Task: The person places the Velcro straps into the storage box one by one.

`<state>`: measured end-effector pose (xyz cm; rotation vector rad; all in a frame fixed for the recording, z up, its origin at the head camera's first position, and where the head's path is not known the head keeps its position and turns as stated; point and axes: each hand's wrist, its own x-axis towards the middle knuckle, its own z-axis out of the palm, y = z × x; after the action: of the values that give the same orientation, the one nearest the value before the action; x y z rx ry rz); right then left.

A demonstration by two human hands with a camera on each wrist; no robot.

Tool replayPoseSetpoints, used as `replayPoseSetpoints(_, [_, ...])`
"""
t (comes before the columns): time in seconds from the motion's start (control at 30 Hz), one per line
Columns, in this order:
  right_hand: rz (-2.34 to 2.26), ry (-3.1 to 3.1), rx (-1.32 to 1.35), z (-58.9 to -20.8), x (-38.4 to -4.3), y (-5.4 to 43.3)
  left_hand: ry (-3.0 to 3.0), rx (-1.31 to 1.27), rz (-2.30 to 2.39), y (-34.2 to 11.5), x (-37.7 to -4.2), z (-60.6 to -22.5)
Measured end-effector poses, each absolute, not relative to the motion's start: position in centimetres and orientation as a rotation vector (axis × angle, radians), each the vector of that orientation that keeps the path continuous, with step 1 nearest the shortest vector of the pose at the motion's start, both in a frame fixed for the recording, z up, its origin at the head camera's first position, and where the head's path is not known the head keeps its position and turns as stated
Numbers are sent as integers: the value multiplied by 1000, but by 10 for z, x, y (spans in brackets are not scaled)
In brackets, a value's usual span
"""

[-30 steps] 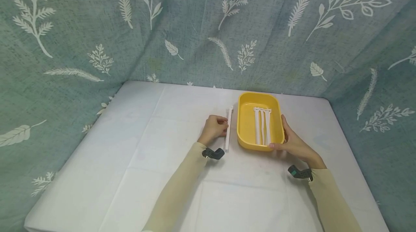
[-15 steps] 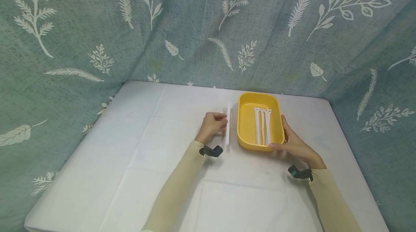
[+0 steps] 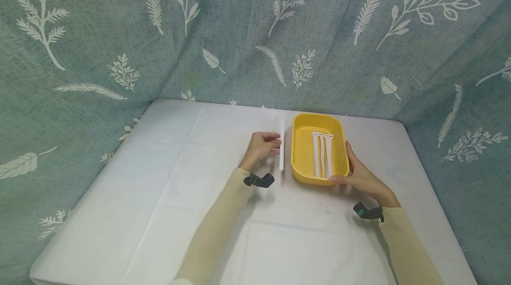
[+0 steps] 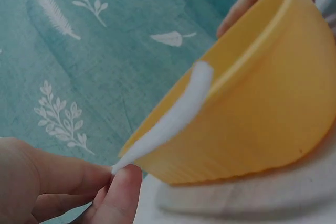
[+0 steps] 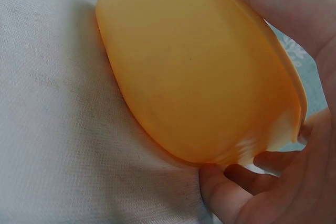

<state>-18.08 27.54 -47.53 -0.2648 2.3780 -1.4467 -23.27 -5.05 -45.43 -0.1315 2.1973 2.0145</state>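
My left hand (image 3: 259,148) pinches a white strap (image 3: 281,154), like a hook-and-loop cable tie, between thumb and fingertips. It stands lengthwise just left of a yellow open box (image 3: 303,156), raised off the table. In the left wrist view the strap (image 4: 170,119) bends upward from the fingertips in front of the box wall (image 4: 257,114). Inside the box several similar white straps (image 3: 322,154) lie side by side, their T-shaped heads at the far end. My right hand (image 3: 365,180) grips the box's near right corner, thumb at the near rim, fingers along the right side.
A white cloth (image 3: 191,200) covers the table. Behind it and at both sides hangs a blue-green leaf-patterned curtain (image 3: 239,67). The box stands close to the table's back edge. Each wrist carries a dark camera mount (image 3: 259,180).
The left hand has lifted the strap off the table and moved it slightly away from me, toward the back edge. The right hand and the box have stayed in place.
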Motion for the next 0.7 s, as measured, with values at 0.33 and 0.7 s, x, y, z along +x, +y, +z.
replayPoseSetpoints(0.33, [-1440,2384,-282,-471,-178,273,2167,-134,2042,-43,-235,-442])
replayPoseSetpoints(0.7, [-1422,2394,-290,-471,-177,274,2153,-52,2047,-37,-237,-432])
